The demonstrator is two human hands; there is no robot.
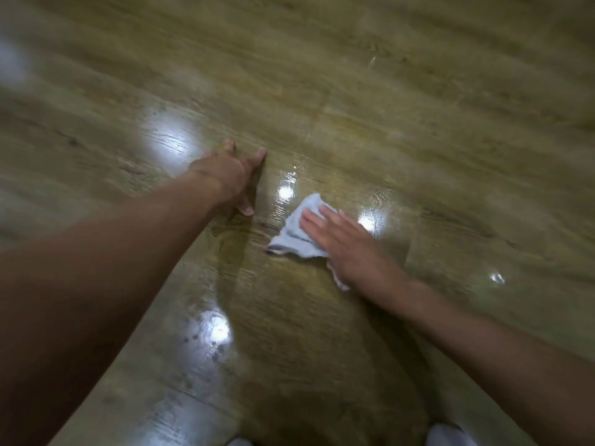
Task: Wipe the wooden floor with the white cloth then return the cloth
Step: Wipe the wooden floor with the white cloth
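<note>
Flat, both hands — right [341, 243] pressing white cloth [297, 230], left [230, 175] braced — open wooden floor [354, 107] around.

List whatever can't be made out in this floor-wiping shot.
All in the head view:
1. white cloth: the right hand lies flat on it and hides its right part, so its full shape is unknown.
2. left hand: its palm is hidden by its own back.
3. wooden floor: the far boards are motion-blurred, so dirt or streaks are unreadable.
4. white shapes: cut off by the bottom edge, unidentifiable.
</note>
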